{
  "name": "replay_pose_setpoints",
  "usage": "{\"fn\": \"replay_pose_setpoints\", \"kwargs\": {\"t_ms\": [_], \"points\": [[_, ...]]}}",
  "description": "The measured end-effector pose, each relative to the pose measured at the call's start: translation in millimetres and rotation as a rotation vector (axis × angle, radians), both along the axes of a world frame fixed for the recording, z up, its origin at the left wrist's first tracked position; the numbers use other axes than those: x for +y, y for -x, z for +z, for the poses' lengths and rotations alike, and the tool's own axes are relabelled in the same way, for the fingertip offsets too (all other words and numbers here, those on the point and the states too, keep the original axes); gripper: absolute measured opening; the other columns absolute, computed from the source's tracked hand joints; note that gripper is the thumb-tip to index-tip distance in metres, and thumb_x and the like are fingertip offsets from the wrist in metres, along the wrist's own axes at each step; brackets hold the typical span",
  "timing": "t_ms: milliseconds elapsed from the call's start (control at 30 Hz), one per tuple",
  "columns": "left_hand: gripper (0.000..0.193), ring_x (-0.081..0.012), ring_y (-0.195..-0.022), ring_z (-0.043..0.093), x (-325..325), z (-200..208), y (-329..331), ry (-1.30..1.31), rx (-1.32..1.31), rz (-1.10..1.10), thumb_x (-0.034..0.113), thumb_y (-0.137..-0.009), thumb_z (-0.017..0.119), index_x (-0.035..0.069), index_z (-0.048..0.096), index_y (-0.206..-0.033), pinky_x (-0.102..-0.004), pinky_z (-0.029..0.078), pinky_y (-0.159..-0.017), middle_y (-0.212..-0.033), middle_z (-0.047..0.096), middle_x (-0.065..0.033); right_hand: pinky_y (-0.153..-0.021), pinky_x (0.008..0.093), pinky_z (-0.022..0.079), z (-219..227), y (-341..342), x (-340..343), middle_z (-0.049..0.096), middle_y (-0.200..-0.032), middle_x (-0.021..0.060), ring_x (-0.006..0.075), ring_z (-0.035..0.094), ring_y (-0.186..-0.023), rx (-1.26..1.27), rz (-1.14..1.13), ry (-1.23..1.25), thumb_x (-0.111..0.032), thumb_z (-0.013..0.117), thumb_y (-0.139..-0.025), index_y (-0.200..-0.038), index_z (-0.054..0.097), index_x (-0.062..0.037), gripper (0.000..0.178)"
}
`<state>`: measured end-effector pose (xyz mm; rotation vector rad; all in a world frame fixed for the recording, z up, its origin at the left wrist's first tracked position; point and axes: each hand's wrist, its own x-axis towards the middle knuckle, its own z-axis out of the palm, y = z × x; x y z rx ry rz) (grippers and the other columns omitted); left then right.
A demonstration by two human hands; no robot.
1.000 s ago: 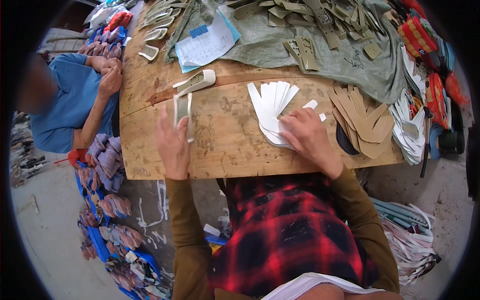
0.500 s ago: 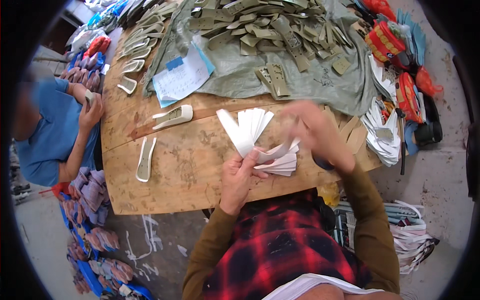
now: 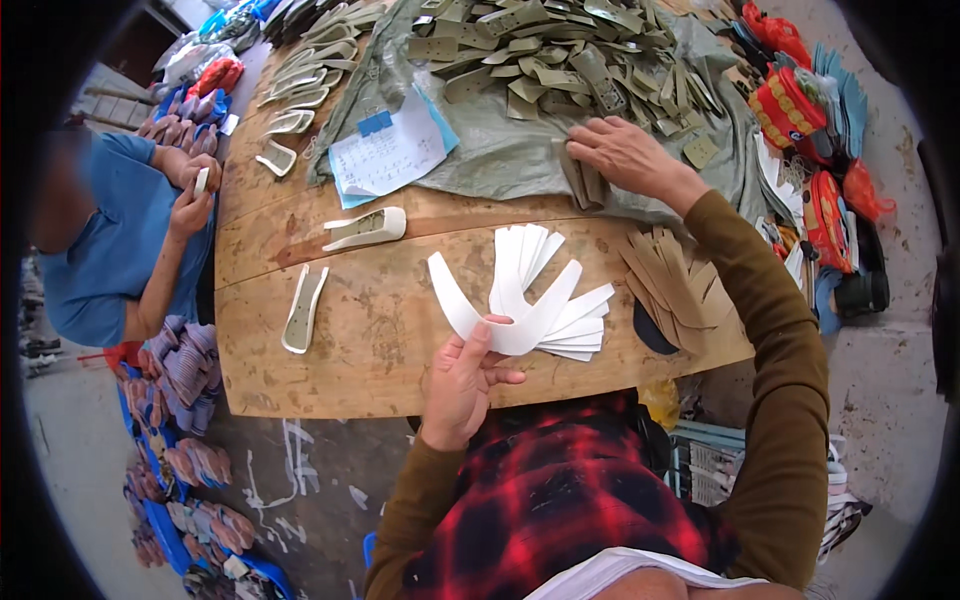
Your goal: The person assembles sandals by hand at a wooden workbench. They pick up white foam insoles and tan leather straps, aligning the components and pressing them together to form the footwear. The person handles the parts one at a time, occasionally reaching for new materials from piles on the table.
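My left hand [image 3: 462,385] pinches a white U-shaped strip [image 3: 520,338] between thumb and fingers, just above the table's near edge. Behind it lies a fanned stack of similar white strips [image 3: 580,325]. My right hand [image 3: 628,155] reaches forward over the green cloth, its fingers bent over the top of an olive insole piece [image 3: 580,186]; the fingertips are partly hidden. Two olive pieces edged with white strips, one near the cloth [image 3: 366,228] and one farther left [image 3: 303,312], rest on the table.
A heap of olive pieces [image 3: 560,60] covers the green cloth [image 3: 490,165]. Written paper [image 3: 390,155] lies beside it. Brown strips [image 3: 680,285] are at the right, edged pieces [image 3: 290,122] at the far left. Another person in blue [image 3: 130,240] works at the left.
My right hand has moved from the white strips forward to the olive pieces on the cloth. My left hand now holds one white strip spread apart from the fanned stack, which lies on the table.
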<state>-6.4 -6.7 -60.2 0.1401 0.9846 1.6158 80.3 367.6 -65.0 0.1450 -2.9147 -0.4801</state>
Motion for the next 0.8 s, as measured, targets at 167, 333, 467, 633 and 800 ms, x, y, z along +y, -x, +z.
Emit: {"fn": "replay_pose_setpoints", "kwargs": {"t_ms": [167, 333, 467, 633, 800], "points": [[0.035, -0.0158, -0.101, 0.064, 4.2, 4.0, -8.1, -0.046, -0.127, -0.034, 0.029, -0.103, 0.047, 0.002, 0.056, -0.123, -0.0318, 0.059, -0.073, -0.112, 0.065, -0.0092, -0.082, 0.0337, 0.043, 20.1, -33.1, 5.4, 0.051, -0.099, 0.0039, 0.0205, 0.053, -0.097, -0.139, -0.154, -0.037, -0.014, 0.069, -0.074, -0.097, 0.057, -0.0133, 0.025], [0.040, -0.0195, -0.115, 0.059, 3.0, 9.7, -7.0, -0.079, -0.194, -0.030, 0.030, -0.104, 0.043, 0.000, 0.049, -0.131, -0.0367, 0.057, -0.086, -0.127, 0.058, -0.0116, -0.070, 0.0397, 0.045, 28.2, -80.8, -20.1, 0.054, -0.093, 0.0087, 0.0300, 0.056, -0.083, 0.128, -0.332, 0.358, -0.013, 0.068, -0.076, -0.090, 0.050, -0.0055, 0.024], [0.040, -0.0218, -0.123, 0.054, 5.4, 14.9, -7.5, -0.137, -0.255, -0.027, 0.027, -0.105, 0.041, -0.001, 0.047, -0.133, -0.0382, 0.051, -0.099, -0.136, 0.052, -0.0134, -0.059, 0.0338, 0.043, 26.9, -111.8, -71.5, 0.054, -0.077, 0.0051, 0.0209, 0.055, -0.067, 0.390, -0.695, 0.974, -0.013, 0.065, -0.084, -0.093, 0.047, -0.0046, 0.022], [0.038, -0.0226, -0.125, 0.052, 9.6, 18.7, -21.0, -0.142, -0.293, -0.034, 0.023, -0.105, 0.040, -0.002, 0.048, -0.132, -0.0372, 0.045, -0.107, -0.139, 0.049, -0.0143, -0.056, 0.0267, 0.041, 55.1, -125.3, -150.8, 0.057, -0.082, 0.0011, 0.0107, 0.053, -0.067, 0.614, -0.535, 2.249, -0.047, 0.050, -0.098, -0.115, 0.055, -0.0012, 0.049], [0.040, -0.0245, -0.127, 0.050, 11.1, 25.4, -31.0, -0.087, -0.345, -0.042, 0.023, -0.106, 0.037, -0.005, 0.044, -0.133, -0.0386, 0.041, -0.111, -0.139, 0.047, -0.0185, -0.066, 0.0259, 0.043, 50.1, -105.7, -199.9, 0.060, -0.094, 0.0064, 0.0143, 0.056, -0.078, 0.739, -0.515, 2.628, -0.050, 0.039, -0.101, -0.126, 0.051, 0.0009, 0.058]]}}
